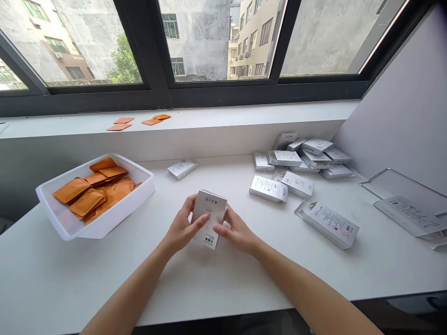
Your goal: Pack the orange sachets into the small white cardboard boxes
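Observation:
Both of my hands hold one small silver-grey carton (211, 211) upright above the middle of the white table. My left hand (185, 227) grips its left side, thumb across the front face. On the right side, my right hand (240, 231) closes round the lower half, its thumb near the front. Dark print shows on the carton's face, and its top looks closed. Left of my hands stands a white plastic bin (118, 222) with many orange sachets (87, 202) in it. A single carton (182, 169) lies flat just beyond my hands.
At the right back, several cartons (316, 146) lie in a loose heap against the wall. Nearer is a carton with an open flap (330, 224). A wire rack (387, 172) and flattened cartons (412, 214) lie far right. Orange sachets (152, 122) rest on the window sill (216, 118).

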Demonstrator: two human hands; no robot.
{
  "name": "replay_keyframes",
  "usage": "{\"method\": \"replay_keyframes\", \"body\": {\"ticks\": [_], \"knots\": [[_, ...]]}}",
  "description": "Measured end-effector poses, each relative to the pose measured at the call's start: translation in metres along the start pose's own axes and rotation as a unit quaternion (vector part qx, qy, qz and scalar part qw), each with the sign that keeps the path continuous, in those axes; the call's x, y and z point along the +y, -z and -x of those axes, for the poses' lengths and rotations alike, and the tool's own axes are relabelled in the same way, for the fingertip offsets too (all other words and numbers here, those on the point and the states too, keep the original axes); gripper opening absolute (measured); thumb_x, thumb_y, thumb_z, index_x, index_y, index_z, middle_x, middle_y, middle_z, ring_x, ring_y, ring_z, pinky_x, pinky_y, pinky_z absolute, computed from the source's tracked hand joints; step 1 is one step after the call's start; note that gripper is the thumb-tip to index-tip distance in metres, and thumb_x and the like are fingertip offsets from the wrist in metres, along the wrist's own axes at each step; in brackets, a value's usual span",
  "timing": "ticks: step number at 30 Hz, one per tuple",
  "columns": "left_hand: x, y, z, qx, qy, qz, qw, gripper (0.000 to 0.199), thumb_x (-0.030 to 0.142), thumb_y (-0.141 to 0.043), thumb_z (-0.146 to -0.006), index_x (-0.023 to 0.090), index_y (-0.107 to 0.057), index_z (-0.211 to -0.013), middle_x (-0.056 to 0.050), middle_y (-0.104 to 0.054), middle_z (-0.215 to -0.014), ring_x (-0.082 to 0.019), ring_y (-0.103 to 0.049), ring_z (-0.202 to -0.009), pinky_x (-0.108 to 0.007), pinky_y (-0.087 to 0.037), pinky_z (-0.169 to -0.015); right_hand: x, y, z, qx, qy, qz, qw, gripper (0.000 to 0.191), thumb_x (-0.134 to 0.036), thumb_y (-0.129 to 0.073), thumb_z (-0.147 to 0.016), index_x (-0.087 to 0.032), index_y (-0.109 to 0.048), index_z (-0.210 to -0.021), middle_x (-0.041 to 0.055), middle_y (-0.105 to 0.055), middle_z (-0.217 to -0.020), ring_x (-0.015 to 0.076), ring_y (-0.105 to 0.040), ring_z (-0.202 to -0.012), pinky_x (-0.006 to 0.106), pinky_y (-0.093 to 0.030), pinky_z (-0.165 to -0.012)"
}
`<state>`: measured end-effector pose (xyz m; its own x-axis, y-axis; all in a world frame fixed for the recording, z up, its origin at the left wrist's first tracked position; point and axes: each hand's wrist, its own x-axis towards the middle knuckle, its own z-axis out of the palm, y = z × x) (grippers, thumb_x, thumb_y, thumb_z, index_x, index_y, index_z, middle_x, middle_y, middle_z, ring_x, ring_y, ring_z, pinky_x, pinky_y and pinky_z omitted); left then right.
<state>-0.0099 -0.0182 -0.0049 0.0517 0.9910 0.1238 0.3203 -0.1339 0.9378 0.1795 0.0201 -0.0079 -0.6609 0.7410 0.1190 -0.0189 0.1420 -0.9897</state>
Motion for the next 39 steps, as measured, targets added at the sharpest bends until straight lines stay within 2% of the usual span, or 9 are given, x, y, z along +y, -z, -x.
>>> {"method": "replay_keyframes", "body": {"ticks": [6, 10, 14, 18, 21, 24, 29, 35, 39], "knots": [[0.002, -0.001, 0.003, 0.000, -0.095, -0.167, 0.981, 0.044, 0.038, -0.054, -0.089, 0.029, -0.039, -0.130, -0.007, -0.056, -0.116, -0.020, -0.052, -0.093, -0.038, -0.044, -0.085, 0.000, 0.012, -0.001, 0.174, 0.065, 0.153, 0.971, 0.038, -0.041, -0.055, -0.089, -0.027, -0.040, -0.121, 0.0011, -0.064, -0.082, 0.0181, -0.060, -0.075, 0.030, -0.049, -0.063], [0.006, 0.003, 0.001, 0.032, -0.132, -0.162, 0.977, 0.022, 0.032, -0.051, -0.092, 0.028, -0.050, -0.113, -0.004, -0.056, -0.105, -0.018, -0.053, -0.091, -0.034, -0.043, -0.084, -0.001, 0.014, -0.002, 0.214, 0.148, 0.226, 0.939, 0.030, -0.037, -0.064, -0.083, -0.028, -0.046, -0.105, 0.0013, -0.063, -0.091, 0.0154, -0.057, -0.071, 0.032, -0.049, -0.067], [0.011, 0.004, 0.002, 0.053, -0.117, -0.113, 0.985, 0.009, 0.031, -0.050, -0.093, 0.023, -0.052, -0.088, -0.001, -0.056, -0.092, -0.015, -0.052, -0.086, -0.029, -0.043, -0.079, -0.001, 0.011, -0.002, 0.255, 0.127, 0.181, 0.941, 0.033, -0.038, -0.074, -0.075, -0.026, -0.050, -0.095, 0.0006, -0.062, -0.089, 0.0139, -0.056, -0.069, 0.028, -0.049, -0.061], [0.009, 0.002, 0.003, 0.057, -0.065, -0.095, 0.992, 0.016, 0.037, -0.048, -0.094, 0.023, -0.051, -0.086, -0.001, -0.054, -0.086, -0.015, -0.051, -0.082, -0.027, -0.043, -0.074, -0.002, 0.010, -0.003, 0.222, 0.114, 0.153, 0.956, 0.025, -0.039, -0.074, -0.075, -0.022, -0.055, -0.079, 0.0002, -0.060, -0.077, 0.0148, -0.055, -0.070, 0.030, -0.048, -0.065], [0.008, 0.001, 0.003, 0.106, -0.025, -0.104, 0.989, 0.021, 0.040, -0.052, -0.091, 0.025, -0.049, -0.104, -0.003, -0.057, -0.100, -0.016, -0.053, -0.086, -0.026, -0.044, -0.065, -0.004, 0.011, -0.004, 0.204, 0.129, 0.145, 0.960, 0.026, -0.038, -0.076, -0.074, -0.021, -0.056, -0.075, 0.0006, -0.060, -0.077, 0.0151, -0.056, -0.070, 0.030, -0.047, -0.062], [0.010, 0.003, 0.003, 0.106, -0.086, -0.123, 0.983, 0.023, 0.035, -0.053, -0.091, 0.026, -0.050, -0.112, -0.004, -0.057, -0.112, -0.016, -0.055, -0.095, -0.030, -0.046, -0.079, -0.006, 0.011, -0.003, 0.204, 0.156, 0.152, 0.954, 0.023, -0.034, -0.076, -0.075, -0.022, -0.057, -0.077, 0.0013, -0.061, -0.080, 0.0158, -0.059, -0.074, 0.030, -0.049, -0.064], [0.016, 0.008, 0.004, 0.105, -0.161, -0.118, 0.974, 0.008, 0.028, -0.052, -0.092, 0.025, -0.060, -0.092, -0.003, -0.059, -0.100, -0.016, -0.056, -0.099, -0.029, -0.044, -0.085, -0.002, 0.009, -0.002, 0.219, 0.198, 0.187, 0.937, 0.030, -0.027, -0.075, -0.076, -0.025, -0.054, -0.097, 0.0016, -0.063, -0.089, 0.0170, -0.060, -0.081, 0.033, -0.052, -0.073], [0.022, 0.013, 0.007, 0.062, -0.107, -0.119, 0.985, 0.020, 0.033, -0.050, -0.093, 0.023, -0.063, -0.081, -0.003, -0.060, -0.090, -0.016, -0.056, -0.085, -0.029, -0.044, -0.075, 0.006, 0.006, 0.000, 0.211, 0.289, 0.270, 0.894, 0.046, -0.036, -0.074, -0.077, -0.028, -0.048, -0.114, 0.0038, -0.062, -0.095, 0.0191, -0.061, -0.084, 0.035, -0.054, -0.073], [0.027, 0.016, 0.009, 0.006, -0.109, -0.145, 0.983, 0.020, 0.035, -0.050, -0.092, 0.023, -0.061, -0.081, -0.003, -0.061, -0.089, -0.018, -0.055, -0.086, -0.032, -0.044, -0.080, 0.008, 0.006, 0.000, 0.153, 0.320, 0.330, 0.875, 0.034, -0.035, -0.073, -0.078, -0.028, -0.056, -0.107, 0.0042, -0.062, -0.092, 0.0195, -0.063, -0.080, 0.034, -0.055, -0.068]]}}
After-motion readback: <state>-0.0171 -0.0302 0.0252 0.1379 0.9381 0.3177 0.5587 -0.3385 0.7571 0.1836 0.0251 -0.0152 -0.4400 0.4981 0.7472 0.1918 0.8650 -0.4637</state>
